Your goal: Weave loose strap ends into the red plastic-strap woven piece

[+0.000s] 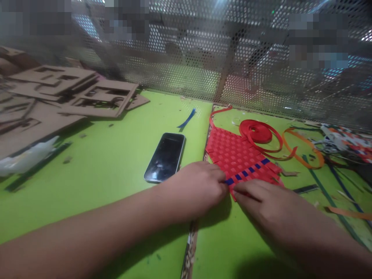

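A red woven piece with one blue strip through it lies on the green table, right of the gap between two boards. My left hand is closed at its lower left corner, by the end of the blue strip. Its fingertips are curled under and partly hidden. My right hand pinches a short red strip end at the lower edge, close beside the left hand. A roll of red strip rests against the upper right of the weave.
A phone lies behind my left hand, with a blue strip beyond. Brown cut boards are stacked at the left. Orange strip and loose strips lie at right. A perforated metal screen stands behind.
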{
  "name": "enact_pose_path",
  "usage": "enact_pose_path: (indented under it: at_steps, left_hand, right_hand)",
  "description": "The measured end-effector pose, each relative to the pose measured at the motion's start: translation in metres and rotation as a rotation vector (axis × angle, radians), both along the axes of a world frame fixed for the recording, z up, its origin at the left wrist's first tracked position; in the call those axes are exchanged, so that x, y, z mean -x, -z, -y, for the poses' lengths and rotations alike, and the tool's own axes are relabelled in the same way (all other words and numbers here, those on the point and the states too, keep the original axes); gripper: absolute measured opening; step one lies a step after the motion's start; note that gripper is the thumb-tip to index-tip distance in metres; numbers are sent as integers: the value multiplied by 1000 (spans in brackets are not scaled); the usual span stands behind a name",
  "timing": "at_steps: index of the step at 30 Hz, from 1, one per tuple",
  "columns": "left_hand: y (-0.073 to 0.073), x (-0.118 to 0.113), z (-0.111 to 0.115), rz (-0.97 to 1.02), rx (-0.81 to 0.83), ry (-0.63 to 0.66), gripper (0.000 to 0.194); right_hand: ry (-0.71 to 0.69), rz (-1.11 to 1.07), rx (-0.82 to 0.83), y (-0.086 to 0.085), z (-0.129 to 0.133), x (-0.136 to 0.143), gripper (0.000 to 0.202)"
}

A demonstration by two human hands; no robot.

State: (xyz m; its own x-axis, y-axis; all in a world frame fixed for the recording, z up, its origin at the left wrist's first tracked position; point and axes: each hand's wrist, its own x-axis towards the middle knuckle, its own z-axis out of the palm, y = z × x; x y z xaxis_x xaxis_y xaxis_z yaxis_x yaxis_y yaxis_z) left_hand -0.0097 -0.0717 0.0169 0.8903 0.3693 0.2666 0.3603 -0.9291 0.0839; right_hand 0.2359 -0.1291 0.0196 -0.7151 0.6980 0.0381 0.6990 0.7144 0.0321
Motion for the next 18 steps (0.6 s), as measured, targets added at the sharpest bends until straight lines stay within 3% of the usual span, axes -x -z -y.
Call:
enact_pose_path:
  at_steps: [7,12,18]
  left_hand:
    - [8,-14,51,-76,-49,-77,12]
    - [8,-14,53,-114,-26,-73,20]
    - [8,-15,53,-83,-40,-52,12]
  right_hand:
    - [-20,-111,183,-6,-15,-11,39]
    - [-65,-264,274,-6,-27,-15,27]
    - [130,-383,454,-11,-32,-10,15]
